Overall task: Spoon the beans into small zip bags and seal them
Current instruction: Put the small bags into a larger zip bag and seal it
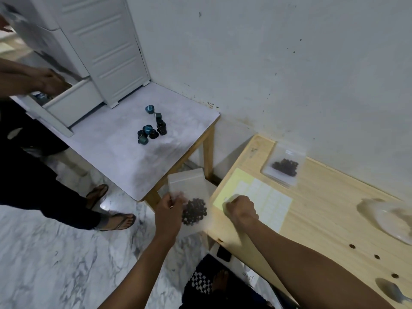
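My left hand (170,210) holds a clear zip bag (189,197) with dark beans (193,211) in its lower part, just off the left edge of the wooden table (323,219). My right hand (239,208) is closed on the corner of a yellow-backed sheet of white labels (263,199) lying on the table. A second bag of beans (284,167) rests on a thin stack of bags near the wall. A glass plate (392,219) sits blurred at the right edge. A spoon (394,292) lies at the lower right corner.
A low marble-topped table (133,152) to the left carries several dark and teal coffee capsules (152,128). Another person stands at the left, hands in a white drawer unit (73,101), sandalled feet (116,219) on the marble floor. My foot rests on a checkered mat (202,282).
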A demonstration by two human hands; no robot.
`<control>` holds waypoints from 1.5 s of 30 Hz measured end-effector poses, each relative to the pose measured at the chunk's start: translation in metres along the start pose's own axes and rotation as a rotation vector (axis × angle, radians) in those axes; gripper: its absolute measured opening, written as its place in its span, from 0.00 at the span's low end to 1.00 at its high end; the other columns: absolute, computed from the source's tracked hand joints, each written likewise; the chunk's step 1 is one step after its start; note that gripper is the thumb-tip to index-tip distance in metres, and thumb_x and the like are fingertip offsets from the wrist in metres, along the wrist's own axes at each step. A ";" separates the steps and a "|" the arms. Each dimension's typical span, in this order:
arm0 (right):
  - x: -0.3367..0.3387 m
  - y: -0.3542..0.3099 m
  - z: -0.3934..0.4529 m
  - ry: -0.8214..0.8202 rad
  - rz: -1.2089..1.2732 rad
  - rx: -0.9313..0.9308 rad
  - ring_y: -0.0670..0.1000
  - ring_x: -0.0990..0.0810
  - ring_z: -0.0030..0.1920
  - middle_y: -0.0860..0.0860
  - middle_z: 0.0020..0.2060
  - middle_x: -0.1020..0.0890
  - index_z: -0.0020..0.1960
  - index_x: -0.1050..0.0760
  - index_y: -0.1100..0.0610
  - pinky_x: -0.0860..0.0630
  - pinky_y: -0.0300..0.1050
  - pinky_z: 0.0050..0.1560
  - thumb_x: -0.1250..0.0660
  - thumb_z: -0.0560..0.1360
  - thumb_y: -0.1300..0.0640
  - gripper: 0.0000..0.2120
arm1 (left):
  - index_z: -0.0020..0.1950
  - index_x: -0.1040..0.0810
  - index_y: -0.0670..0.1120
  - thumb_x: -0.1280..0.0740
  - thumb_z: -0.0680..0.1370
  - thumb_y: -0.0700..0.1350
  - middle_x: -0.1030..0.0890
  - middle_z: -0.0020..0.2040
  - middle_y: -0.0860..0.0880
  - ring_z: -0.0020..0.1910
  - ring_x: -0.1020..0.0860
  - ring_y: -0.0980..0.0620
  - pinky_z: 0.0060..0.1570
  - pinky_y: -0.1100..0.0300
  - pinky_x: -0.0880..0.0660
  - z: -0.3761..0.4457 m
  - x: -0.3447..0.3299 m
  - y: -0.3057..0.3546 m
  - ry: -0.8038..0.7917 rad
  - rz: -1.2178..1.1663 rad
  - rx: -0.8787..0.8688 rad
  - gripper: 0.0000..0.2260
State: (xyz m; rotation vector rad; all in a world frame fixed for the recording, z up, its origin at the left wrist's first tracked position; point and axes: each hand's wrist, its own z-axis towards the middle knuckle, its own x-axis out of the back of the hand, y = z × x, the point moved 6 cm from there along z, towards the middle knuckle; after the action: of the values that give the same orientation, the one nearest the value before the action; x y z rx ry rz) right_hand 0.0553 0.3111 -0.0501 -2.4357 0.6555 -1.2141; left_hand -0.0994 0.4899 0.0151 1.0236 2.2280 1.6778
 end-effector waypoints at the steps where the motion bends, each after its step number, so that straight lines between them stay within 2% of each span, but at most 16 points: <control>1: 0.002 -0.002 -0.001 -0.013 0.047 0.046 0.57 0.19 0.52 0.53 0.50 0.18 0.51 0.22 0.55 0.22 0.52 0.58 0.34 0.74 0.44 0.14 | 0.54 0.20 0.46 0.33 0.80 0.47 0.17 0.49 0.49 0.48 0.20 0.51 0.39 0.60 0.27 0.000 -0.003 0.003 -0.008 -0.001 -0.007 0.07; 3: 0.013 -0.004 -0.005 -0.029 0.134 0.121 0.55 0.19 0.46 0.52 0.41 0.19 0.40 0.26 0.54 0.21 0.46 0.47 0.32 0.74 0.51 0.08 | 0.53 0.20 0.46 0.32 0.79 0.48 0.17 0.48 0.48 0.47 0.20 0.51 0.39 0.59 0.27 0.000 -0.010 0.008 -0.031 0.003 -0.018 0.07; 5: 0.028 -0.001 -0.010 -0.017 0.174 0.158 0.52 0.23 0.39 0.51 0.35 0.23 0.36 0.31 0.54 0.28 0.42 0.36 0.31 0.73 0.58 0.11 | 0.51 0.21 0.46 0.32 0.79 0.48 0.18 0.47 0.48 0.45 0.20 0.51 0.40 0.58 0.27 -0.001 -0.019 0.013 -0.059 0.021 -0.028 0.07; 6: 0.036 0.001 -0.012 -0.010 0.187 0.178 0.52 0.25 0.37 0.52 0.34 0.24 0.36 0.32 0.55 0.30 0.41 0.34 0.31 0.72 0.61 0.11 | 0.50 0.22 0.45 0.32 0.79 0.48 0.18 0.46 0.48 0.44 0.21 0.51 0.40 0.57 0.26 -0.002 -0.024 0.015 -0.068 0.034 -0.036 0.07; 9: 0.061 0.006 -0.020 -0.021 0.225 0.258 0.54 0.23 0.36 0.60 0.37 0.18 0.38 0.30 0.58 0.27 0.46 0.38 0.31 0.72 0.62 0.08 | 0.47 0.21 0.48 0.31 0.78 0.50 0.18 0.45 0.47 0.44 0.19 0.50 0.42 0.54 0.24 -0.005 -0.044 0.024 -0.127 0.081 -0.074 0.06; 16: 0.126 0.014 -0.052 -0.108 0.205 0.433 0.52 0.18 0.39 0.56 0.40 0.17 0.40 0.27 0.57 0.24 0.41 0.41 0.32 0.78 0.51 0.12 | 0.48 0.19 0.49 0.33 0.79 0.47 0.17 0.44 0.48 0.44 0.19 0.50 0.42 0.56 0.24 -0.027 -0.114 0.053 -0.373 0.091 -0.155 0.04; 20: 0.161 0.019 -0.063 -0.053 0.079 0.479 0.45 0.25 0.34 0.45 0.33 0.22 0.39 0.27 0.54 0.31 0.37 0.37 0.32 0.78 0.49 0.13 | 0.51 0.19 0.52 0.38 0.79 0.40 0.19 0.40 0.50 0.34 0.24 0.53 0.35 0.64 0.29 -0.048 -0.155 0.069 -0.498 0.123 -0.212 0.10; 22: 0.177 0.021 -0.066 0.000 0.030 0.491 0.41 0.29 0.30 0.43 0.31 0.25 0.39 0.27 0.55 0.35 0.33 0.33 0.33 0.78 0.50 0.12 | 0.50 0.21 0.56 0.39 0.79 0.39 0.17 0.45 0.54 0.35 0.21 0.54 0.36 0.64 0.27 -0.057 -0.173 0.076 -0.556 0.145 -0.236 0.13; 24: 0.190 0.025 -0.067 0.045 0.005 0.486 0.42 0.30 0.29 0.43 0.30 0.26 0.38 0.29 0.53 0.36 0.34 0.32 0.33 0.78 0.50 0.12 | 0.48 0.23 0.59 0.39 0.80 0.39 0.18 0.47 0.58 0.32 0.22 0.62 0.33 0.69 0.28 -0.066 -0.186 0.081 -0.612 0.156 -0.249 0.15; 25: 0.195 0.028 -0.067 0.062 -0.001 0.480 0.42 0.31 0.29 0.44 0.30 0.26 0.37 0.29 0.52 0.36 0.35 0.32 0.33 0.78 0.49 0.13 | 0.48 0.23 0.60 0.39 0.80 0.39 0.18 0.47 0.58 0.31 0.23 0.63 0.30 0.70 0.29 -0.070 -0.191 0.081 -0.639 0.160 -0.252 0.15; 29: 0.212 0.039 -0.066 0.100 -0.018 0.448 0.45 0.31 0.30 0.44 0.30 0.27 0.38 0.28 0.53 0.35 0.39 0.33 0.32 0.77 0.47 0.13 | 0.51 0.21 0.58 0.39 0.81 0.41 0.17 0.49 0.57 0.40 0.21 0.59 0.37 0.68 0.29 -0.081 -0.209 0.083 -0.728 0.168 -0.262 0.12; 32: 0.219 0.045 -0.063 0.124 -0.018 0.424 0.46 0.30 0.31 0.44 0.30 0.26 0.37 0.27 0.52 0.34 0.41 0.34 0.30 0.75 0.44 0.14 | 0.50 0.21 0.59 0.39 0.81 0.42 0.17 0.49 0.56 0.41 0.22 0.56 0.41 0.64 0.27 -0.086 -0.220 0.082 -0.763 0.171 -0.248 0.12; 37: 0.226 0.053 -0.058 0.151 -0.039 0.375 0.46 0.28 0.32 0.44 0.31 0.25 0.36 0.28 0.50 0.32 0.43 0.35 0.30 0.74 0.43 0.15 | 0.53 0.20 0.58 0.39 0.81 0.43 0.18 0.53 0.57 0.50 0.20 0.58 0.47 0.65 0.26 -0.092 -0.232 0.084 -0.801 0.180 -0.253 0.11; 41: 0.229 0.056 -0.057 0.171 -0.075 0.336 0.48 0.26 0.34 0.45 0.33 0.24 0.37 0.28 0.50 0.31 0.44 0.36 0.31 0.74 0.43 0.14 | 0.47 0.19 0.56 0.38 0.81 0.41 0.17 0.48 0.59 0.51 0.20 0.60 0.48 0.67 0.28 -0.096 -0.236 0.090 -0.835 0.162 -0.261 0.12; 43: 0.231 0.056 -0.058 0.198 -0.102 0.322 0.50 0.25 0.37 0.45 0.34 0.23 0.38 0.28 0.50 0.31 0.45 0.36 0.31 0.74 0.43 0.13 | 0.47 0.18 0.53 0.36 0.80 0.43 0.16 0.48 0.56 0.52 0.19 0.57 0.49 0.64 0.29 -0.097 -0.239 0.092 -0.866 0.116 -0.247 0.08; 45: 0.234 0.056 -0.058 0.232 -0.118 0.306 0.51 0.23 0.39 0.45 0.36 0.22 0.38 0.28 0.49 0.31 0.44 0.35 0.31 0.73 0.43 0.13 | 0.48 0.18 0.49 0.33 0.80 0.45 0.15 0.47 0.55 0.51 0.18 0.57 0.48 0.66 0.29 -0.100 -0.241 0.095 -0.888 0.072 -0.253 0.05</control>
State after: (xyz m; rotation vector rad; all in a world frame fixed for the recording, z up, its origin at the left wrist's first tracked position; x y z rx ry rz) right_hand 0.1178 0.1318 0.1088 -2.1247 0.3560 -1.5359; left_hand 0.0701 0.2777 0.0735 1.4142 1.3823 1.1300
